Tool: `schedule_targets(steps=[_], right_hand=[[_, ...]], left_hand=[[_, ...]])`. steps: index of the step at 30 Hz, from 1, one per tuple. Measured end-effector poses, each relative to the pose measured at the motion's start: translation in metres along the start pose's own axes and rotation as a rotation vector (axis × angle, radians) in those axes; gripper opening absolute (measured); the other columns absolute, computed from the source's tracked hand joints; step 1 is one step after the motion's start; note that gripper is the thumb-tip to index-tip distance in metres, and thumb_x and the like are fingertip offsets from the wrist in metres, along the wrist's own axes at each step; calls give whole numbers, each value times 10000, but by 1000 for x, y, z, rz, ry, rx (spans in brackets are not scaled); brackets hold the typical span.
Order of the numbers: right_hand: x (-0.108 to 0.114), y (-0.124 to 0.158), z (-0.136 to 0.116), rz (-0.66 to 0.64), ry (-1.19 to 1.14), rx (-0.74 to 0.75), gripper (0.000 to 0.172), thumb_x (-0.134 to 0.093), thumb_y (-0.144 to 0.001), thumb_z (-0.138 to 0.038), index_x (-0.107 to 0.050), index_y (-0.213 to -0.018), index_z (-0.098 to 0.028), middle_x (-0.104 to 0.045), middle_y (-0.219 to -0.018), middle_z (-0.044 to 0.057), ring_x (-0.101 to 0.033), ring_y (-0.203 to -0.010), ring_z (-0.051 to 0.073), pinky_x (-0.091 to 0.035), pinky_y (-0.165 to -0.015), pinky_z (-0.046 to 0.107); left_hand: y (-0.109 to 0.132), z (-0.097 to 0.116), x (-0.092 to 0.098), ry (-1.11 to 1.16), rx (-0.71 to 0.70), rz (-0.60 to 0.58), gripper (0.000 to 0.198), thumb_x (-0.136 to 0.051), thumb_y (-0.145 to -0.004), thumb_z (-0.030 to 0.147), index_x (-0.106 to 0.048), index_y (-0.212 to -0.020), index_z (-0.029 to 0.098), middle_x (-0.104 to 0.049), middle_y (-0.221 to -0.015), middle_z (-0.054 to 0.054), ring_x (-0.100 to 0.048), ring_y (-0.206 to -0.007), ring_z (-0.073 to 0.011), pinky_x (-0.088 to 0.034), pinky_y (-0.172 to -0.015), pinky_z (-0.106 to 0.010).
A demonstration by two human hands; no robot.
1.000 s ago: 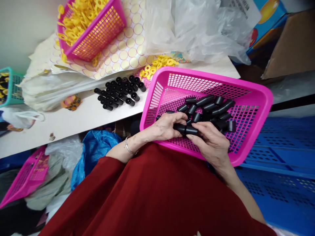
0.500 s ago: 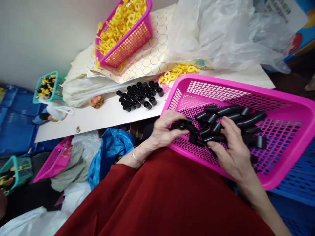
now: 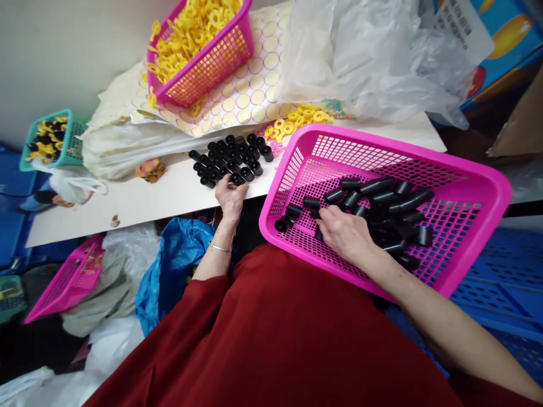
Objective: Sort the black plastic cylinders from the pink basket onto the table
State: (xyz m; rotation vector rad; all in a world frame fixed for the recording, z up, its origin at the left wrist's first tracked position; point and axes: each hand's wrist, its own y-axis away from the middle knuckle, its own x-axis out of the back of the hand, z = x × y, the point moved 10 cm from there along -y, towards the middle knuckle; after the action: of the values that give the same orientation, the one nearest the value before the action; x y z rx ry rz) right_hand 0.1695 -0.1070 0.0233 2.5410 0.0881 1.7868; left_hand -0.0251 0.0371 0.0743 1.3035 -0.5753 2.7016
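My left hand [image 3: 231, 199] is at the front of a group of short black plastic tubes [image 3: 231, 155] standing upright on the white table. Its thumb and fingers close around one black tube [image 3: 237, 179] at the near edge of that group. Inside the large pink basket [image 3: 392, 144], my right hand [image 3: 345, 230] reaches down with curled fingers over a black tube, which the fingers partly hide. More black tubes [image 3: 382, 198] lie loose in a heap beside and beyond that hand, and a few [image 3: 292, 212] lie near the basket's left wall.
Behind the tubes are a pink basket [image 3: 207, 62] full of yellow ring-shaped pieces and a small pile of yellow rings [image 3: 297, 118]. Clear plastic bags [image 3: 373, 62] lie at the back. A teal basket [image 3: 74, 138] stands far left; a blue bag [image 3: 165, 271] is below the table edge.
My left hand has moved from the pink basket, where it held black tubes, to the group on the table. My right hand has shifted left within the basket and its fingers have curled.
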Motion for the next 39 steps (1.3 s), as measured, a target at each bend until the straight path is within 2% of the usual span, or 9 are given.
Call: schedule_targets(steps=[5,8,11,15,17,20,29,33,39], right_hand=[[-5,-19,-14,-42,121,-28,473,-410,-816,-70,-593,-1248,-13,-703,-799,199,-650,-610,251,-384,-486,318],[-2,-19,-1,-11,41,-74,525,-479,-772,-93,-576,-1286,-44,-717,-814,178,-647,-605,247,-401,-499,318],[15,-6,21,125,-259,-129,407,-585,-744,-203,-656,-1143,-166,-692,-756,62,-598,-585,187,-412,-513,292],[24,27,53,245,-862,-255,311,-723,-708,-324,-702,-991,-198,-456,-522,-78,-419,-453,98,-381,-459,259],[23,43,62,292,-1062,-318,321,-781,-665,-320,-714,-955,-201,-443,-526,-89,-418,-458,84,-398,-465,251],[20,59,67,361,-1243,-372,330,-819,-624,-268,-726,-937,-224,-624,-682,-46,-568,-588,105,-515,-588,275],[3,62,63,397,-1455,-367,347,-791,-722,-313,-698,-1053,-266,-717,-933,-2,-692,-846,166,-601,-851,385],[7,62,53,383,-1399,-299,353,-774,-743,-305,-685,-1083,-271,-689,-973,8,-685,-888,170,-602,-858,373],[29,61,43,452,-1052,-152,310,-730,-789,-292,-666,-1088,-241,-684,-1025,48,-676,-918,195,-595,-837,373]], left_hand=[[15,41,3,-109,-137,-76,110,-569,-852,231,-666,-897,206,-651,-807,-40,-587,-810,-180,-477,-703,-312],[41,84,-26,-188,-365,-333,152,-510,-865,194,-651,-809,190,-652,-797,-55,-582,-802,-184,-475,-751,-338],[83,109,-75,-337,-591,-716,150,-504,-826,142,-642,-771,170,-637,-778,-75,-587,-850,-221,-471,-804,-397],[105,110,-106,-469,-669,-802,264,-433,-816,63,-666,-923,126,-651,-949,-129,-576,-1018,-282,-431,-967,-514],[106,108,-115,-509,-650,-816,330,-405,-812,23,-659,-1010,95,-639,-1079,-161,-569,-1075,-293,-404,-1024,-537],[102,105,-125,-571,-559,-967,333,-408,-790,-14,-662,-990,67,-631,-1107,-187,-587,-1050,-289,-468,-959,-496],[88,102,-119,-552,-474,-1150,278,-510,-747,13,-638,-986,73,-625,-1101,-182,-577,-1089,-295,-494,-942,-438],[80,106,-114,-158,-444,-1088,276,-539,-779,83,-561,-1052,122,-614,-1039,-97,-575,-949,-210,-499,-877,-376],[73,116,-110,478,-116,-1102,223,-654,-776,215,-539,-960,165,-552,-889,7,-519,-815,-122,-463,-767,-270]])
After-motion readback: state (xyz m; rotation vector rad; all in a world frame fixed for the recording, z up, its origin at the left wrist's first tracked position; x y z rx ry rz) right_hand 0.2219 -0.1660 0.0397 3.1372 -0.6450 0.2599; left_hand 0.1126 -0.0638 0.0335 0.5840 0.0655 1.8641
